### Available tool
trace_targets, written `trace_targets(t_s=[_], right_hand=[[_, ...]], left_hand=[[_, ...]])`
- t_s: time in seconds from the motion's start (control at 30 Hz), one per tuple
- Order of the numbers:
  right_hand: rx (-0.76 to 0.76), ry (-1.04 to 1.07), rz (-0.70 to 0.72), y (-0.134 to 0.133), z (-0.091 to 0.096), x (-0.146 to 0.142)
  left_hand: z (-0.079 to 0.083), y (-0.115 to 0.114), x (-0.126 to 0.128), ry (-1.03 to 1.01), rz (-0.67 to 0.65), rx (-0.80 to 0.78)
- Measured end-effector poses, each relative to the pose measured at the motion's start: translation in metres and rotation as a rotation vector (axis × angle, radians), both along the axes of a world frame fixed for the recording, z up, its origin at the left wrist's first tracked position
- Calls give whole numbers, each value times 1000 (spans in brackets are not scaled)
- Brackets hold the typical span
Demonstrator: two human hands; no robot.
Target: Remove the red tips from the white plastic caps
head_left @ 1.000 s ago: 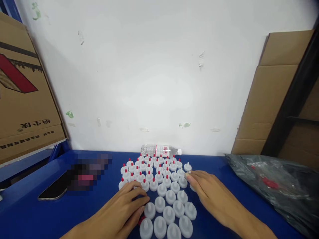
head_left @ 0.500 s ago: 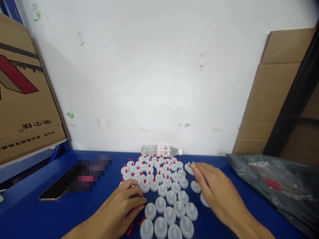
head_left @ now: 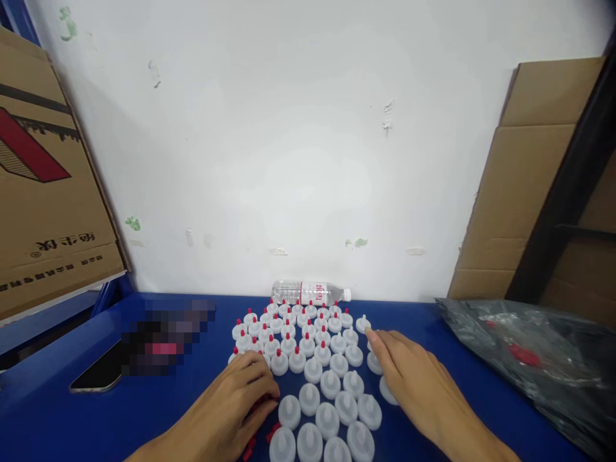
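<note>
Many white nozzle caps (head_left: 327, 420) stand nozzle-up on the blue table; those farther back wear small red tips (head_left: 297, 351), while the nearer ones have bare nozzles. My left hand (head_left: 240, 401) is curled at the left edge of the group, over loose red tips (head_left: 273, 432). Its thumb and fingers are closed, with red showing at them; the fingertips are partly hidden. On the right side, my right hand (head_left: 416, 378) has its thumb against a white cap, which it mostly covers. A bare-nozzled cap (head_left: 363, 325) stands just beyond that thumb.
A clear plastic bottle (head_left: 310, 293) lies behind the caps, along the white wall (head_left: 308, 147). At left are a phone (head_left: 99, 372) and a printed carton (head_left: 52, 186). A grey plastic bag (head_left: 520, 378) lies at right below folded cardboard (head_left: 514, 186).
My right hand has drawn slightly nearer to me, leaving one bare-nozzled cap in plain sight beyond the thumb. My left hand stays nearly in place over the red tips.
</note>
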State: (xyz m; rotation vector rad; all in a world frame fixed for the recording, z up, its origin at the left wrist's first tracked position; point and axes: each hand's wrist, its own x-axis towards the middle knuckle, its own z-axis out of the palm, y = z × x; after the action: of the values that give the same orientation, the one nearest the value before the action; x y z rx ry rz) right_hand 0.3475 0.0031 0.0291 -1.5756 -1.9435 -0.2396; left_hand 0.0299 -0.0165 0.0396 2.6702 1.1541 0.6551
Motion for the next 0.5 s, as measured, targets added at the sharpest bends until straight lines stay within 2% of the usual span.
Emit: trace_targets(t_s=[0.13,0.27,0.4,0.5], right_hand=[[79,32,44,0,3,0],[103,125,84,-3,17,1],[128,156,271,-12,26,-9],[156,88,443,-19,24,-20]], left_hand=[[-2,0,-2,-65,28,41],[1,-1,-2,-157,7,125],[7,-4,2,-217,-79,263],[9,-5,2,-201,-101,345]])
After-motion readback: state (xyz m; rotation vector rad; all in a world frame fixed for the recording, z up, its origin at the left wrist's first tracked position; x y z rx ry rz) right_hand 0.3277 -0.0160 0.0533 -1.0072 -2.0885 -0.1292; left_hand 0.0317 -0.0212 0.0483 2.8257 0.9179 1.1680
